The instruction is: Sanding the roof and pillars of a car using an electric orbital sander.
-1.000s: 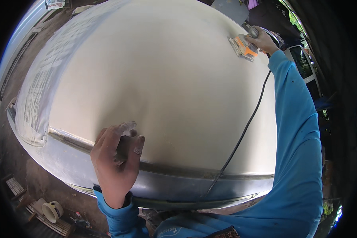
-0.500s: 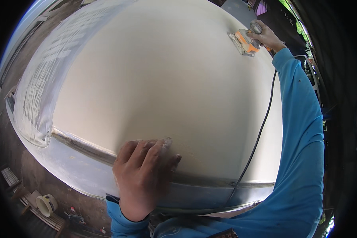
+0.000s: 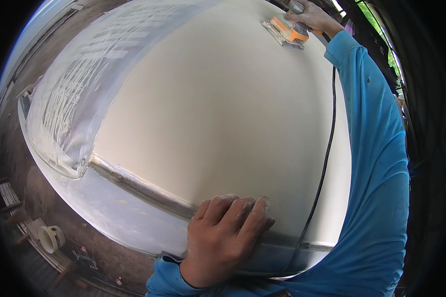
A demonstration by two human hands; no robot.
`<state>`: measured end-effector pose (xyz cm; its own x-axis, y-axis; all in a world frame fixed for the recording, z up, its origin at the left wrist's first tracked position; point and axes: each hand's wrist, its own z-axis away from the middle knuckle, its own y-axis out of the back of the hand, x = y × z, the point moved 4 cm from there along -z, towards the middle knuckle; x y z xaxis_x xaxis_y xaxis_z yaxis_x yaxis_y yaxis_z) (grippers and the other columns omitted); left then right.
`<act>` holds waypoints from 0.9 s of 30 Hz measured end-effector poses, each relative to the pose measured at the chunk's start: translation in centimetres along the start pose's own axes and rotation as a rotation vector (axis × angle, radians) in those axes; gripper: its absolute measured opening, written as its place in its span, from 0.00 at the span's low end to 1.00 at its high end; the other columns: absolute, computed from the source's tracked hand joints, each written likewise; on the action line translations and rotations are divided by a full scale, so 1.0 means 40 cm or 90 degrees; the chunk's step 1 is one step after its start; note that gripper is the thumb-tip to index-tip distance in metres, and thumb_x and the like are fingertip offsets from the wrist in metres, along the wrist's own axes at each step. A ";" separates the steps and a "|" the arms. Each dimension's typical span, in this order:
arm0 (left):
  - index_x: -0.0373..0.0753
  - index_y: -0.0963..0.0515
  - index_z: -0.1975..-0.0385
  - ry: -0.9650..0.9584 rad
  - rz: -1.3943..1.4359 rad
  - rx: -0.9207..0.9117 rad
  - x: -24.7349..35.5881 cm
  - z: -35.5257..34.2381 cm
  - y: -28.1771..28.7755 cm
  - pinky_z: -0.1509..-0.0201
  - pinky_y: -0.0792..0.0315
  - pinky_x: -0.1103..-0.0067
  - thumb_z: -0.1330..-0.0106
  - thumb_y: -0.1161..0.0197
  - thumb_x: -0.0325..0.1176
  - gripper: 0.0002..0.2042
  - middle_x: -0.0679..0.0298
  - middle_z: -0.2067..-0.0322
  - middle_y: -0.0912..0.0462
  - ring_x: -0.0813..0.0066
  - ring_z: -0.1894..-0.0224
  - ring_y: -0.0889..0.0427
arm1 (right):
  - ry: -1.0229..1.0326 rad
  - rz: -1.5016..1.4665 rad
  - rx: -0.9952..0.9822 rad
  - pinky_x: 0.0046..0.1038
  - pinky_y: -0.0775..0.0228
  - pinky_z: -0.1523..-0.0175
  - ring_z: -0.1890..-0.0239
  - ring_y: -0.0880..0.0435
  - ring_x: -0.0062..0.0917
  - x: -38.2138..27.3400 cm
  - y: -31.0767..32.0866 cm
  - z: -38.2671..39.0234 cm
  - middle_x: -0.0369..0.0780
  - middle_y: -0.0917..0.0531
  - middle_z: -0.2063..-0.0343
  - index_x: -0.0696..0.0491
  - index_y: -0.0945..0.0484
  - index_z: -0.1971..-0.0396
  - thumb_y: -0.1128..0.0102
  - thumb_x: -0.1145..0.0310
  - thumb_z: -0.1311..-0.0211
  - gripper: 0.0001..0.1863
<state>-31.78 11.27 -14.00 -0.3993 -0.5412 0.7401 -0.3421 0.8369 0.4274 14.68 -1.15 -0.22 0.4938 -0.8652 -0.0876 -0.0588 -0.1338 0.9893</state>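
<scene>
My right hand (image 3: pixel 316 16) is closed around an orange and grey power sander (image 3: pixel 288 33) at the far right. Its flat pad rests on a broad, curved, cream-coloured panel (image 3: pixel 183 114) that looks like a vehicle roof. A black cord (image 3: pixel 326 158) runs from the sander side back toward me over the panel. My left hand (image 3: pixel 225 235) is at the panel's near edge, beside a dark groove (image 3: pixel 143 190). Its fingers are bent and slightly apart, with white dust on them. Nothing shows in this hand, though its palm and fingertips are hidden.
At the left, the panel drops to a glass-like area (image 3: pixel 67 106) streaked with white. A pale grey side strip (image 3: pixel 129 218) lies beyond the groove. On the ground at lower left are a whitish bucket (image 3: pixel 51 238) and a slatted wooden bench (image 3: pixel 44 260).
In the picture, the sander and my right hand have shifted up and left, and my left hand right and down. The whole view has shifted too. Both hands keep much the same pose.
</scene>
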 end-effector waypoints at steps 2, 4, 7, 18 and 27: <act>0.41 0.18 0.54 0.002 0.004 0.004 0.000 0.002 0.002 0.61 0.25 0.73 0.42 0.27 0.35 0.16 0.66 0.63 0.17 0.69 0.62 0.18 | 0.054 -0.005 0.025 0.27 0.29 0.69 0.69 0.21 0.19 -0.040 -0.023 -0.040 0.33 0.20 0.70 0.46 0.22 0.61 0.20 0.53 0.52 0.24; 0.40 0.18 0.54 0.006 0.010 0.002 0.000 0.003 0.004 0.60 0.25 0.73 0.42 0.27 0.35 0.16 0.65 0.63 0.17 0.69 0.61 0.18 | 0.105 -0.010 0.050 0.26 0.29 0.68 0.69 0.22 0.19 -0.074 -0.036 -0.082 0.32 0.20 0.69 0.46 0.22 0.61 0.20 0.54 0.52 0.23; 0.40 0.18 0.53 0.008 0.002 -0.005 0.000 0.002 0.003 0.60 0.25 0.74 0.41 0.28 0.35 0.16 0.64 0.62 0.17 0.69 0.61 0.18 | 0.100 -0.100 -0.040 0.27 0.29 0.66 0.67 0.23 0.19 -0.118 -0.064 -0.135 0.31 0.21 0.69 0.46 0.22 0.61 0.20 0.56 0.52 0.22; 0.35 0.18 0.55 0.032 0.054 -0.003 0.004 -0.005 0.014 0.62 0.25 0.68 0.49 0.24 0.29 0.20 0.59 0.65 0.16 0.60 0.63 0.18 | 0.271 -0.035 -0.047 0.36 0.26 0.44 0.50 0.16 0.35 -0.341 -0.097 -0.118 0.44 0.15 0.55 0.50 0.21 0.49 0.23 0.50 0.54 0.32; 0.33 0.21 0.55 0.008 0.044 0.013 0.005 -0.005 0.019 0.58 0.25 0.68 0.39 0.30 0.31 0.15 0.57 0.66 0.19 0.60 0.62 0.21 | 0.343 0.014 -0.060 0.37 0.25 0.44 0.51 0.16 0.37 -0.488 -0.091 0.019 0.46 0.15 0.57 0.52 0.22 0.48 0.25 0.51 0.54 0.33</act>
<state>-31.95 11.82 -13.41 -0.4124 -0.4805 0.7740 -0.3318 0.8705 0.3636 4.58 15.85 -2.18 0.8694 -0.4937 -0.0193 -0.0084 -0.0537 0.9985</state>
